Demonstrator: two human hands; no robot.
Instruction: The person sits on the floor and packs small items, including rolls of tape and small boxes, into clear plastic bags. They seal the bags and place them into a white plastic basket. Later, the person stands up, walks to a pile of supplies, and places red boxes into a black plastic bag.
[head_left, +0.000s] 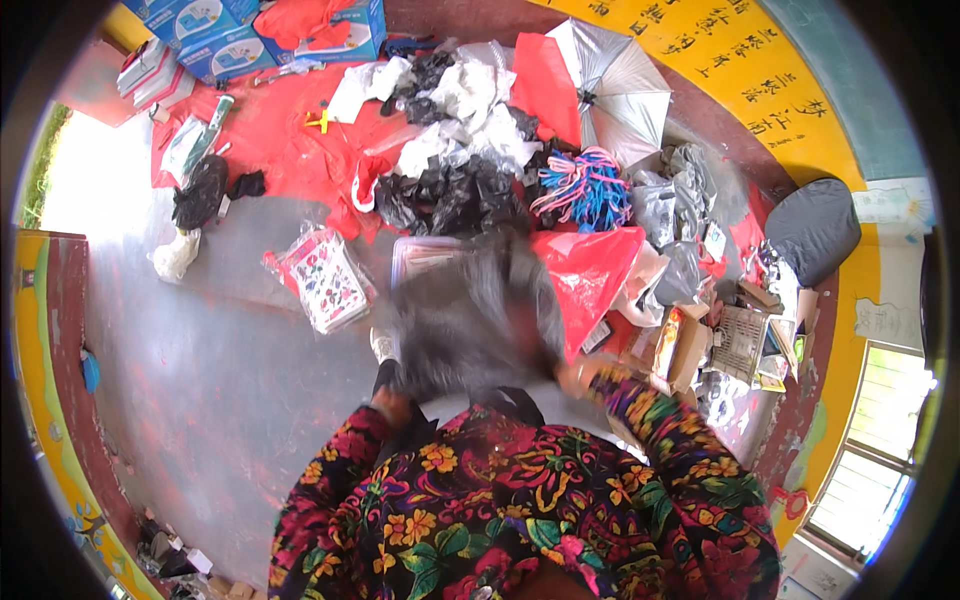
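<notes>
A dark grey or black plastic bag (480, 315), blurred by motion, is spread open between my two hands. My left hand (391, 405) grips its lower left edge. At its lower right edge, my right hand (583, 375) is blurred but closed on the bag. Behind the bag lies a clear plastic tray or folder (424, 255), partly hidden. To the left, a plastic-wrapped pack of printed sheets (330, 281) rests on the floor. A red plastic bag (589, 262) lies just right of the held one.
Crumpled black bags (457, 195), white bags (472, 90) and a blue and pink yarn bundle (585, 187) are heaped ahead. A silver umbrella (626, 94) stands behind. Cardboard boxes (686, 349) and a wicker basket (739, 341) sit at the right, blue boxes (225, 56) at the upper left.
</notes>
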